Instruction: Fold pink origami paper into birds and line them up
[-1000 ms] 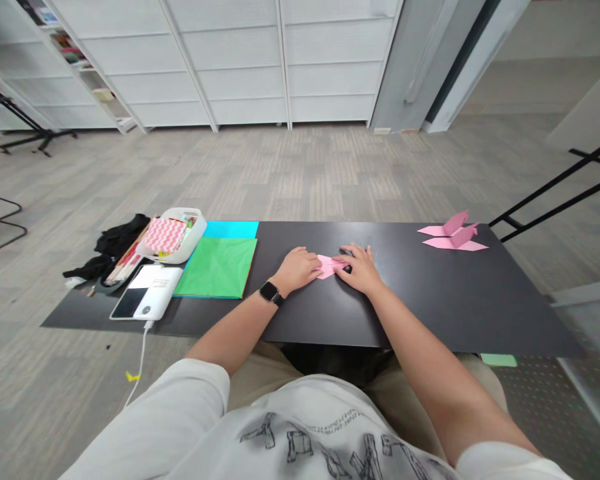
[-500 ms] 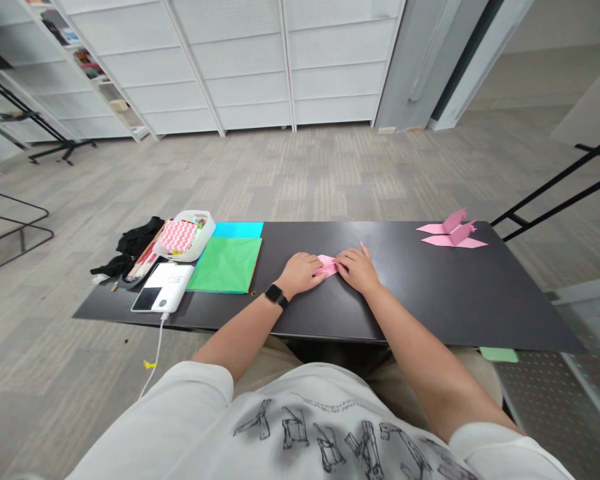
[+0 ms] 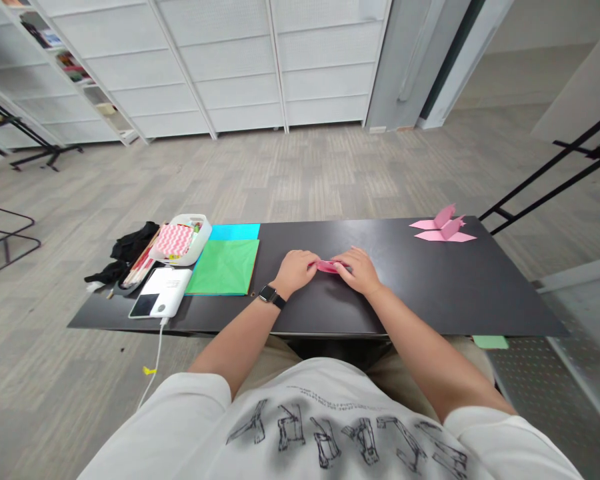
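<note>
A small pink folded paper (image 3: 326, 267) is held between my two hands over the middle of the dark table (image 3: 300, 310). My left hand (image 3: 297, 270), with a black watch on its wrist, pinches the paper's left end. The right end is gripped by my right hand (image 3: 359, 269), its thumb along the near side. Fingers cover both ends, so only the paper's middle shows. Two pink folded paper figures (image 3: 445, 233) with raised wings stand at the table's far right.
Left of my hands lies a stack of green paper (image 3: 225, 267) over blue sheets (image 3: 235, 231). Beyond it are a white basket (image 3: 203, 243), a white power bank (image 3: 167, 292) with a cable (image 3: 155, 373), pencils and black cloth (image 3: 135, 241).
The pink paper was pressed flat on the table; now it is lifted and tilted, with both hands gripping its ends. My right hand's fingers have closed in. The view has shifted slightly.
</note>
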`<state>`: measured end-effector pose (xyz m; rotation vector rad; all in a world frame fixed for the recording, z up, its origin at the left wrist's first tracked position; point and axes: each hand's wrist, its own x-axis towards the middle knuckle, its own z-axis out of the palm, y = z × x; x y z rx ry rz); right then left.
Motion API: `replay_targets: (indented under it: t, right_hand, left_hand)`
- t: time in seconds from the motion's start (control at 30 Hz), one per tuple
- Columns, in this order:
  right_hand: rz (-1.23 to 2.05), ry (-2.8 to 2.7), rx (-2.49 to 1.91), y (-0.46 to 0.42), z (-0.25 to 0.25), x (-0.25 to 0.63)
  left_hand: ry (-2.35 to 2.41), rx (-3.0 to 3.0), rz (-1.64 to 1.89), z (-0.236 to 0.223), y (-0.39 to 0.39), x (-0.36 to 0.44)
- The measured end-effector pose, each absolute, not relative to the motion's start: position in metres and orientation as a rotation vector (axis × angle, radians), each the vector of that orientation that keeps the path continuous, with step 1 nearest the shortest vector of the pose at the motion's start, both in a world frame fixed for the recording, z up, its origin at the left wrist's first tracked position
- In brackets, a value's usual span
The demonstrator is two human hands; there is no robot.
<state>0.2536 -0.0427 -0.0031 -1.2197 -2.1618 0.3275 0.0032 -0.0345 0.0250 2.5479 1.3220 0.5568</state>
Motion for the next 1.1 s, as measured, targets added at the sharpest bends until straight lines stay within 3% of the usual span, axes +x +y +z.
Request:
replay_targets:
  t: [0.2, 0.4, 0.63, 0.77, 0.93, 1.1]
  right_hand:
    - [0.584, -2.168, -1.281, -0.041, 0.020, 0.257]
    - [0.781, -2.141, -1.478, -0.024, 0.006, 0.253]
    - [0.671, -2.219, -1.560, -0.018, -0.006, 0.240]
    - [0.494, -2.240, -1.661, -0.015, -0.006, 0.234]
    - [0.296, -2.311, -1.714, -0.013, -0.004, 0.228]
    - [0.168, -2.232, -1.661, -0.016, -0.007, 0.232]
  left_hand:
    - [1.225, 2.264, 0.522, 0.044, -0.030, -0.002]
    - [1.301, 2.227, 0.420, 0.028, -0.024, -0.003]
    - [1.464, 2.332, 0.323, 0.006, -0.008, -0.001]
    - [1.519, 2.417, 0.535, 0.003, -0.012, 0.000]
    - [1.178, 2.621, 0.658, -0.007, -0.030, -0.007]
    - [1.147, 2.601, 0.655, -0.021, -0.034, -0.012]
